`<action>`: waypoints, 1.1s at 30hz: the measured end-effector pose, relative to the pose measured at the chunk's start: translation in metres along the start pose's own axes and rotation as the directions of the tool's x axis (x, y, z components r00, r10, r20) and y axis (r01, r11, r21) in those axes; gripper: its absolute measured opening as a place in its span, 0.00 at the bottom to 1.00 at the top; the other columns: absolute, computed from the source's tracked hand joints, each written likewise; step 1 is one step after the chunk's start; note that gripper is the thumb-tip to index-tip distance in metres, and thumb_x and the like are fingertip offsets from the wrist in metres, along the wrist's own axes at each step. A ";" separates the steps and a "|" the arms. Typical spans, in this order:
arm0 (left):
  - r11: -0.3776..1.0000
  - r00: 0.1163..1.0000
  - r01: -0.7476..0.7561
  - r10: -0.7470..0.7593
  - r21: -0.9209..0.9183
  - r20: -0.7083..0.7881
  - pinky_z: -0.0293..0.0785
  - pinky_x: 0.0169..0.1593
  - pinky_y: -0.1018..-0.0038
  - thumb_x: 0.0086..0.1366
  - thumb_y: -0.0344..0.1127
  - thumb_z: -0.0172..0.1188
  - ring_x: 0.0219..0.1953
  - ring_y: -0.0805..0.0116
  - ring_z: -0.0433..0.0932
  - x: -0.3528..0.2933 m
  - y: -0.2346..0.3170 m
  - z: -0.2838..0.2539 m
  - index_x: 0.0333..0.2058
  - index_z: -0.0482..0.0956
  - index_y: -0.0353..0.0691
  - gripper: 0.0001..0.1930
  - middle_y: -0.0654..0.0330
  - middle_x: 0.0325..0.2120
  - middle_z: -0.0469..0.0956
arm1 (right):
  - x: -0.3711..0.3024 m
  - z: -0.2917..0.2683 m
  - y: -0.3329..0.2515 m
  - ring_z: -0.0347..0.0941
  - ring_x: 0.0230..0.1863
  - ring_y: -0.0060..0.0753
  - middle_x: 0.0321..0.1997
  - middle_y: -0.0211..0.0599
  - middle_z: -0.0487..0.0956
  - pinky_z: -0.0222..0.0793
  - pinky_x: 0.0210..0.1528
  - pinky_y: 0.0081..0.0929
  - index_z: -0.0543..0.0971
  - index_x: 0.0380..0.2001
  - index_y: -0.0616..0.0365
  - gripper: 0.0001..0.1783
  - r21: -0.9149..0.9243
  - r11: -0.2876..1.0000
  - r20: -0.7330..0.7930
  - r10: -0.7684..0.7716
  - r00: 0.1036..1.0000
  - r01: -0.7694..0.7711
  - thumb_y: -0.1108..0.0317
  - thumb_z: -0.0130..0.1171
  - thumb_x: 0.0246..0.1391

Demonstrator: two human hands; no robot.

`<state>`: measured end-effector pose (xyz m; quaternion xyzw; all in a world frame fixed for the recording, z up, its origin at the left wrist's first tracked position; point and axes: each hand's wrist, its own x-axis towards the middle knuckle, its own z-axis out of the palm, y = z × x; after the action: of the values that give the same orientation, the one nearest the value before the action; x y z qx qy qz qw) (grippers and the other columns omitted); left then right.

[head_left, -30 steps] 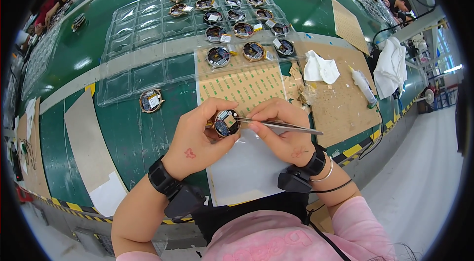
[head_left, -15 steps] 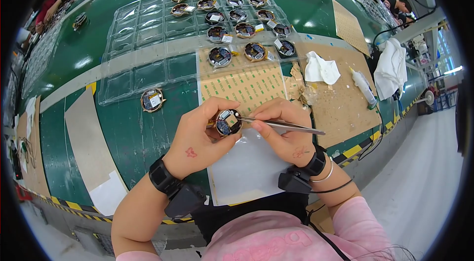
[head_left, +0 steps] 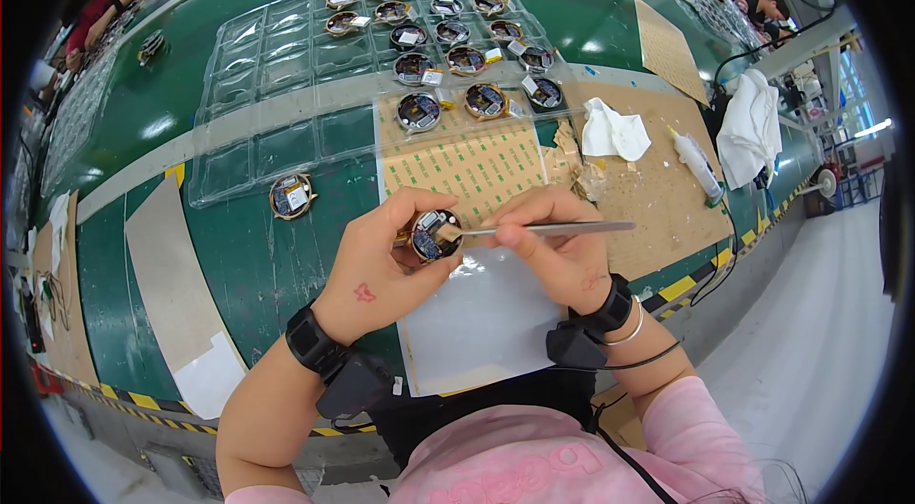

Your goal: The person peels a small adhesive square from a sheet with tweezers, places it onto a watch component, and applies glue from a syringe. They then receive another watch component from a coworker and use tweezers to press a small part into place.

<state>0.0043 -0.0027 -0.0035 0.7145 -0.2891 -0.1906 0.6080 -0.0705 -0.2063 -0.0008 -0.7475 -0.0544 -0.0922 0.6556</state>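
My left hand (head_left: 381,261) grips a round watch-like electronic module (head_left: 426,246) by its rim, with the circuit parts facing up. In my right hand (head_left: 558,261) is a pair of metal tweezers (head_left: 591,227), pinched between thumb and fingers. Its tips reach a small tan piece (head_left: 447,232) on the module, which looks tilted; whether the tips grip it I cannot tell. Below the hands lies a white translucent sheet (head_left: 477,323), and beyond them a tan adhesive sheet (head_left: 477,165) with green print. Another round module (head_left: 291,196) rests on the green table to the left.
A clear plastic tray (head_left: 257,80) at the back holds several round modules on its right side. Crumpled white paper (head_left: 615,130), a white tube-like tool (head_left: 696,164) and tan scraps (head_left: 570,156) lie on a brown board (head_left: 658,227). Other people work in the background.
The tweezers have swung to a more level angle, their back end rising. The tan piece on the module now looks turned and tilted. My left hand still holds the module.
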 end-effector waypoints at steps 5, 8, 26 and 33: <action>0.994 0.999 0.020 -0.023 -0.111 -0.022 0.79 0.37 0.80 0.53 0.23 0.65 0.38 0.78 0.77 0.000 -0.001 0.003 0.49 0.72 0.38 0.23 0.61 0.37 0.78 | -0.005 -0.020 -0.011 0.78 0.36 0.26 0.32 0.37 0.79 0.74 0.40 0.23 0.74 0.33 0.62 0.07 0.057 0.997 -0.164 0.068 0.984 -0.060 0.72 0.63 0.56; 0.996 0.999 0.021 -0.026 -0.091 -0.044 0.79 0.38 0.79 0.54 0.22 0.64 0.39 0.77 0.77 -0.003 -0.002 0.001 0.50 0.71 0.37 0.23 0.60 0.38 0.77 | -0.005 -0.040 -0.011 0.77 0.33 0.23 0.31 0.35 0.79 0.73 0.37 0.20 0.74 0.33 0.61 0.07 -0.134 0.984 -0.297 0.070 0.952 -0.114 0.72 0.62 0.56; 0.958 0.997 0.080 -0.073 -0.277 0.034 0.75 0.50 0.77 0.56 0.22 0.61 0.48 0.74 0.74 -0.001 -0.004 -0.002 0.58 0.63 0.38 0.30 0.59 0.48 0.71 | -0.001 -0.056 -0.029 0.70 0.33 0.21 0.32 0.32 0.76 0.65 0.32 0.20 0.76 0.31 0.62 0.01 -0.409 0.903 -0.178 -0.220 0.959 0.131 0.78 0.56 0.55; 0.806 0.997 0.052 -0.010 -0.589 0.075 0.71 0.57 0.70 0.51 0.14 0.46 0.55 0.67 0.70 0.003 -0.004 -0.012 0.67 0.48 0.42 0.43 0.55 0.58 0.63 | 0.031 0.013 -0.021 0.73 0.31 0.30 0.33 0.35 0.75 0.68 0.29 0.22 0.79 0.34 0.57 0.12 -0.515 0.713 0.221 -0.425 0.878 0.475 0.81 0.56 0.45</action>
<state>0.0150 0.0047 -0.0052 0.4880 -0.2242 -0.3050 0.7865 -0.0434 -0.1920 0.0244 -0.8719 -0.2340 -0.2285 0.3645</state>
